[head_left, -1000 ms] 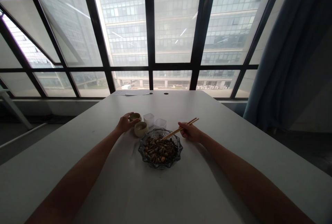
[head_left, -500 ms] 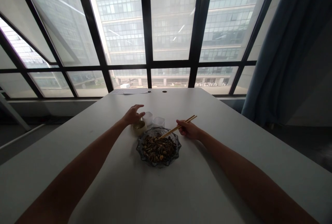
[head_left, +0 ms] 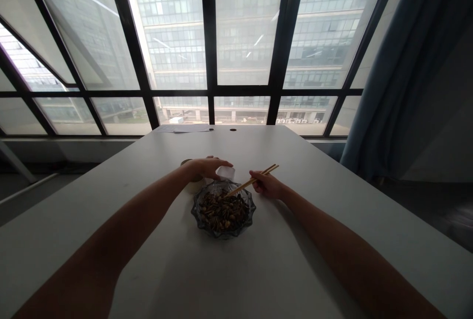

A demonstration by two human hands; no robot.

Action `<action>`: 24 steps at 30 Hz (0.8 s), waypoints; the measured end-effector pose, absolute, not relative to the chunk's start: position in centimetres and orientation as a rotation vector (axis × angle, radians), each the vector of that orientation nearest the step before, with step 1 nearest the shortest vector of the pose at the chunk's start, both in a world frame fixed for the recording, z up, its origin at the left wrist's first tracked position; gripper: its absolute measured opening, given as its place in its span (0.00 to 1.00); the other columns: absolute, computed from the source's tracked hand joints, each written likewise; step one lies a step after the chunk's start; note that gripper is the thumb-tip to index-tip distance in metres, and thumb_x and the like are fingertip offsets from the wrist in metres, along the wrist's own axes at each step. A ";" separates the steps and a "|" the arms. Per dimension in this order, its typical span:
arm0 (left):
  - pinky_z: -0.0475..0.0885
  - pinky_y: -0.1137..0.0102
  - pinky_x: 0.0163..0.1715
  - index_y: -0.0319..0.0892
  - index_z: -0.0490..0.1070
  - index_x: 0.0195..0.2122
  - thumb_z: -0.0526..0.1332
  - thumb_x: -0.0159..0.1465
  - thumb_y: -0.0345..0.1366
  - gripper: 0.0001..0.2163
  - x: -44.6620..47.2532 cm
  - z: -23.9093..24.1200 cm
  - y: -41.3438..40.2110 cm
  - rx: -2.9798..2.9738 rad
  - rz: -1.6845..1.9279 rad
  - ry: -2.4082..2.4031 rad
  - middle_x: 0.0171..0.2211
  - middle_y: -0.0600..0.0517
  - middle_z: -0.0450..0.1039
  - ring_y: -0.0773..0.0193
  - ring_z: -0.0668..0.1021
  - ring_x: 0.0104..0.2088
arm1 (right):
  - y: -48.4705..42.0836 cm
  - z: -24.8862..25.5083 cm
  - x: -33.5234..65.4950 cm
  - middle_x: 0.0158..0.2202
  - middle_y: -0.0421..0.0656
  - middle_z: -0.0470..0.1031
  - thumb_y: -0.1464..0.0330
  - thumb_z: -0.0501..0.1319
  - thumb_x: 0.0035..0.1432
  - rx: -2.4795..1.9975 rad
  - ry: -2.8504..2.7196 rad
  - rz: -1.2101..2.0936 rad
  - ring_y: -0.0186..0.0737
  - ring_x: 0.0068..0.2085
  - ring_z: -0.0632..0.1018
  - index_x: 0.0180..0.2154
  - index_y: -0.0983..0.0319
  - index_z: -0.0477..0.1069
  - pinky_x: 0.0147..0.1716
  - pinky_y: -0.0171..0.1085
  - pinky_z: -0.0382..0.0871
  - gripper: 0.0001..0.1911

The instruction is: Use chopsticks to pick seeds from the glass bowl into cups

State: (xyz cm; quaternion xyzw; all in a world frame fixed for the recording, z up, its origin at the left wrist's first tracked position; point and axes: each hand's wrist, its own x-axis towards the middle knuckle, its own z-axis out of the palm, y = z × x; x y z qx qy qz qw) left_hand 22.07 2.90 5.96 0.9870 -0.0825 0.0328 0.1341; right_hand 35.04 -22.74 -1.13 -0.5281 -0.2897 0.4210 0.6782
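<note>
our left hand [head_left: 208, 168] is further right than a moment ago, its fingers spread at the clear cup [head_left: 227, 173]; we cannot tell whether they grip it. our right hand [head_left: 267, 184] has its fingers closed on the chopsticks [head_left: 240, 187], whose long axis slants down leftward, tips in the glass bowl [head_left: 197, 213] of brown pieces [head_left: 223, 214] on the table [head_left: 203, 279].

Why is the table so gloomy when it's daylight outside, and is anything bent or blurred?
In the head view, bright windows backlight the dim table; in that view, a soft shadow lies beside the right arm, pale streaks glare on the glass, window frames lean outward, and the bowl's contents lack fine detail.
</note>
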 end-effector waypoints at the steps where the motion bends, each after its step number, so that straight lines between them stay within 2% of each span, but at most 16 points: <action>1: 0.69 0.58 0.57 0.56 0.72 0.58 0.72 0.47 0.39 0.33 22.1 6.0 2.8 2.866 0.097 -0.254 0.55 0.48 0.77 0.50 0.76 0.56 | -22.7 -1.1 35.0 0.15 0.36 0.68 0.52 0.77 0.41 -1.186 -0.649 0.944 0.26 0.15 0.64 0.23 0.63 0.71 0.13 0.27 0.54 0.25; 6: 0.64 0.59 0.61 0.50 0.71 0.58 0.73 0.51 0.39 0.31 21.1 6.3 1.6 2.939 0.246 -0.296 0.57 0.47 0.76 0.51 0.75 0.58 | -22.7 -1.1 35.0 0.14 0.36 0.69 0.50 0.77 0.39 -1.187 -0.664 0.930 0.25 0.15 0.64 0.23 0.64 0.71 0.12 0.27 0.55 0.27; 9: 0.62 0.57 0.63 0.45 0.64 0.63 0.68 0.58 0.33 0.31 19.9 6.8 0.7 3.073 0.427 -0.359 0.60 0.44 0.71 0.52 0.72 0.60 | -22.7 -1.1 35.0 0.14 0.36 0.68 0.50 0.76 0.42 -1.205 -0.679 0.923 0.25 0.15 0.63 0.23 0.64 0.71 0.12 0.27 0.55 0.26; 11: 0.62 0.56 0.63 0.43 0.61 0.65 0.64 0.59 0.28 0.32 19.1 7.1 0.5 3.146 0.538 -0.401 0.61 0.43 0.69 0.52 0.71 0.61 | -22.7 -1.1 35.0 0.14 0.36 0.68 0.51 0.76 0.43 -1.212 -0.676 0.926 0.25 0.14 0.63 0.23 0.64 0.71 0.12 0.27 0.55 0.25; 16: 0.64 0.55 0.62 0.44 0.60 0.65 0.61 0.58 0.24 0.32 18.3 6.9 0.7 3.183 0.621 -0.424 0.60 0.44 0.69 0.52 0.70 0.60 | -22.8 -1.0 35.0 0.14 0.37 0.69 0.52 0.77 0.41 -1.194 -0.653 0.933 0.25 0.15 0.64 0.23 0.64 0.71 0.12 0.27 0.54 0.25; 19: 0.66 0.54 0.60 0.43 0.60 0.65 0.63 0.58 0.27 0.32 18.3 6.4 1.0 3.153 0.595 -0.356 0.60 0.42 0.68 0.50 0.71 0.60 | -22.9 -0.9 34.9 0.14 0.37 0.69 0.52 0.78 0.39 -1.187 -0.643 0.935 0.26 0.15 0.64 0.23 0.64 0.71 0.12 0.27 0.55 0.25; 24: 0.69 0.56 0.58 0.40 0.62 0.65 0.68 0.58 0.39 0.34 18.3 5.1 1.7 3.015 0.494 -0.176 0.58 0.39 0.70 0.47 0.73 0.58 | -23.0 -0.4 35.3 0.14 0.35 0.67 0.53 0.77 0.41 -1.156 -0.616 0.884 0.26 0.15 0.65 0.22 0.63 0.70 0.12 0.27 0.57 0.24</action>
